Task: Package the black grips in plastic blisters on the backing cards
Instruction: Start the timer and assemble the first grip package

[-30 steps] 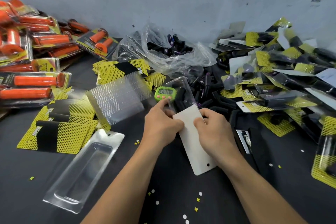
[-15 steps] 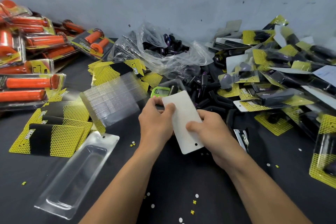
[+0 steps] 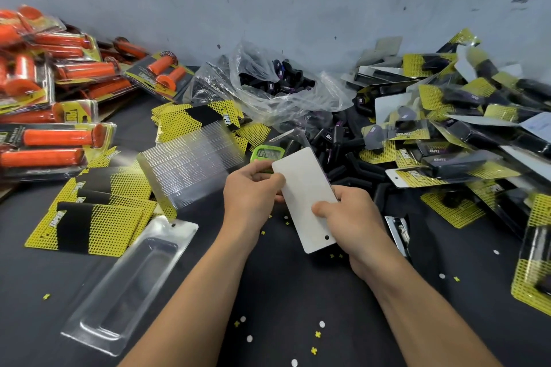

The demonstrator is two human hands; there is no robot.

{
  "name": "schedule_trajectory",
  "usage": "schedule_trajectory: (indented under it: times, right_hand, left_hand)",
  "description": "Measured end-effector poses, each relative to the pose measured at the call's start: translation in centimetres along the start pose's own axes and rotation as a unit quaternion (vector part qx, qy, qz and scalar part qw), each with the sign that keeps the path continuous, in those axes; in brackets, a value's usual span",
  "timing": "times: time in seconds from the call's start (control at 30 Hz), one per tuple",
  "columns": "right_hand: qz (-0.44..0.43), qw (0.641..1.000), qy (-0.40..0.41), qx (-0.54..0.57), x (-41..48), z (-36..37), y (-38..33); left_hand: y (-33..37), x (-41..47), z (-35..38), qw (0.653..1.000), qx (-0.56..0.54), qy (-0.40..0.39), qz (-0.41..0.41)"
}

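Both hands hold one backing card [image 3: 304, 188], its plain white back toward me and its punched hole at the near end. My left hand [image 3: 252, 188] pinches the card's far left edge. My right hand [image 3: 350, 214] grips the right side with the thumb lying across the white face. What sits under the card is hidden. Loose black grips [image 3: 343, 146] lie in a heap just behind the card. An empty clear blister [image 3: 131, 286] lies on the dark table at the near left. A stack of clear blisters [image 3: 190, 164] stands left of my hands.
Yellow-and-black backing cards [image 3: 89, 226] fan out at the left. Packaged orange grips [image 3: 56, 137] pile up at the far left. A clear bag of black grips [image 3: 268, 83] sits by the wall. Finished black-grip packs [image 3: 447, 134] heap at the right. A green timer [image 3: 267, 153] peeks behind my left hand.
The white card has been drawn nearer and turned more lengthwise between my hands. My right thumb has slid onto its face. Both hands kept their hold.
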State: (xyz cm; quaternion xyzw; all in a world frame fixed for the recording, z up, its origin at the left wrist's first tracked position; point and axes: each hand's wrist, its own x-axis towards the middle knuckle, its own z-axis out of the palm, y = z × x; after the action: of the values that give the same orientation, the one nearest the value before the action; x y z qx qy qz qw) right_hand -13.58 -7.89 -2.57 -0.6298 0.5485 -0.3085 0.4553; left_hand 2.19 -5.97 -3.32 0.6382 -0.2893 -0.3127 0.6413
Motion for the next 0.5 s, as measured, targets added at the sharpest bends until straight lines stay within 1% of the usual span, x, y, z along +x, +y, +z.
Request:
schedule_trajectory:
  times: [0.07,0.17,0.3,0.4,0.5]
  right_hand:
    - [-0.004,1.0,0.003,-0.018,0.0,-0.1,0.0]
    - [-0.02,0.998,0.004,-0.065,0.0,-0.3,0.0]
    - [-0.038,0.994,-0.02,-0.1,0.0,-0.5,-0.1]
    - [-0.035,0.991,-0.045,-0.121,-0.1,-0.9,-0.4]
    - [-0.018,0.993,-0.073,-0.088,-0.2,-1.2,-0.6]
  left_hand:
    - [-0.1,-0.1,0.1,1.0,0.014,-0.006,0.003]
    - [-0.4,0.1,0.3,0.999,0.029,0.011,-0.003]
    - [-0.7,0.4,0.4,0.996,0.083,0.019,-0.028]
    - [-0.7,0.5,0.2,0.997,0.059,0.024,-0.054]
    - [-0.1,0.2,0.3,0.997,0.026,0.008,-0.075]
